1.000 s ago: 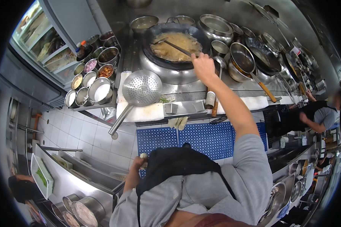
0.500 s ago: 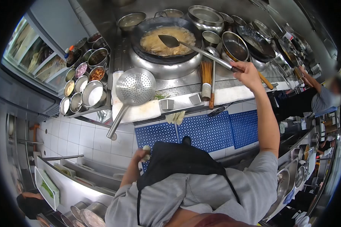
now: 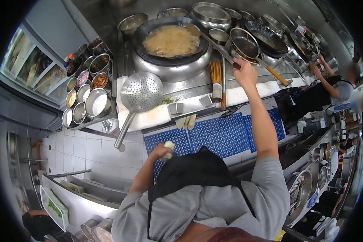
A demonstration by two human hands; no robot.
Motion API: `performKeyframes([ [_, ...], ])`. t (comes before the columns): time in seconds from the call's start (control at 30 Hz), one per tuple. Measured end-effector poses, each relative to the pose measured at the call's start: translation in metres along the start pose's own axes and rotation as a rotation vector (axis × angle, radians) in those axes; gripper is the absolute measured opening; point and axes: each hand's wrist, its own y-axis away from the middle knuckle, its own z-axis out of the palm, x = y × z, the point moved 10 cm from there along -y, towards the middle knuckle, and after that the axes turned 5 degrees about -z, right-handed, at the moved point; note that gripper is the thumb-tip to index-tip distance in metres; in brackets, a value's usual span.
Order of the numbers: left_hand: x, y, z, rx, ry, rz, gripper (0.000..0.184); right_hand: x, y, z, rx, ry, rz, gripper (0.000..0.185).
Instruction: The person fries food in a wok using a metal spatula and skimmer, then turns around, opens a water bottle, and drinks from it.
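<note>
My right hand (image 3: 245, 73) grips the handle end of a long metal ladle (image 3: 218, 46), closed around it. The ladle's head rests at the right inner side of a black wok (image 3: 143, 50), beside bubbling yellowish liquid (image 3: 169, 41). Low in front of my body, my left hand (image 3: 162, 151) is closed on a pale bunched cloth (image 3: 169, 146). A perforated strainer (image 3: 141, 92) lies left of centre on a white towel (image 3: 155, 117), its handle pointing toward me. A bamboo brush (image 3: 216, 82) stands on the counter below the wok's right side.
Metal ingredient pots (image 3: 97, 103) crowd the left. A pan with a wooden handle (image 3: 245, 44) sits right of the wok. At far right is another person (image 3: 341, 89) with arms over the counter. Behind me stand a green-filled basket (image 3: 54, 207) and a counter with bowls.
The ladle's head has moved from the wok's middle to its right side, and my right hand has shifted left since half a second ago. My left hand has risen with the cloth.
</note>
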Motion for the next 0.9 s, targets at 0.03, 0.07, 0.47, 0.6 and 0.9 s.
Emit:
performKeyframes([
  [0.03, -0.002, 0.008, 0.0, 0.025, 0.033, 0.016, 0.042, 0.005, 0.003, 0.006, 0.007, 0.014, 0.02, 0.044],
  [0.07, -0.001, 0.015, -0.002, 0.053, 0.065, 0.036, 0.039, 0.012, 0.008, 0.013, 0.04, -0.058, 0.025, 0.044],
  [0.47, 0.101, 0.052, 0.016, 0.152, 0.236, 0.198, 0.03, 0.167, 0.144, 0.077, 0.2, -0.178, 0.277, 0.046],
  [0.6, 0.198, 0.051, 0.035, 0.049, 0.127, 0.38, 0.045, 0.198, 0.169, 0.078, 0.205, -0.089, 0.26, 0.046],
  [0.9, 0.344, 0.059, 0.032, 0.612, -0.656, 0.587, 0.058, 0.21, 0.208, 0.052, 0.312, 0.124, 0.091, 0.046],
])
